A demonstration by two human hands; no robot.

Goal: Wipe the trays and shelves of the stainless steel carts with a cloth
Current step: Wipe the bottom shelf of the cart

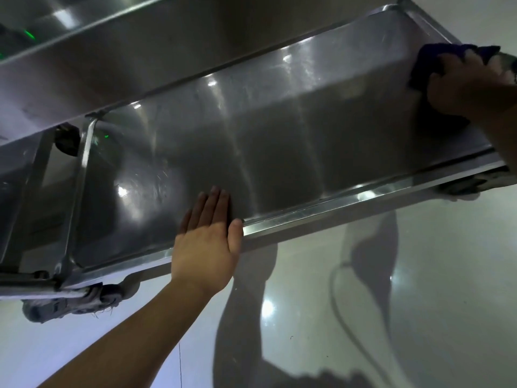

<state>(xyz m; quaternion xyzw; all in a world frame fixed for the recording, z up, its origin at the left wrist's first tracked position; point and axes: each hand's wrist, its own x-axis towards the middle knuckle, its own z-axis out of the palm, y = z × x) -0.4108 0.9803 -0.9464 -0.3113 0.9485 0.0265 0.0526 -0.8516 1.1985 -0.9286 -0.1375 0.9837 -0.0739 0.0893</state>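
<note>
The right hand (464, 85) is gripping a dark cloth (436, 56) and pressing it onto the far right end of the lower shelf (279, 130) of the steel cart. The left hand (208, 236) is lying flat, fingers straight and together, bracing on the shelf's near rim. The shelf's long axis is running leftward from the cloth, so the unwiped stretch probably lies toward the left hand, and the right hand is the one placed to sweep it.
</note>
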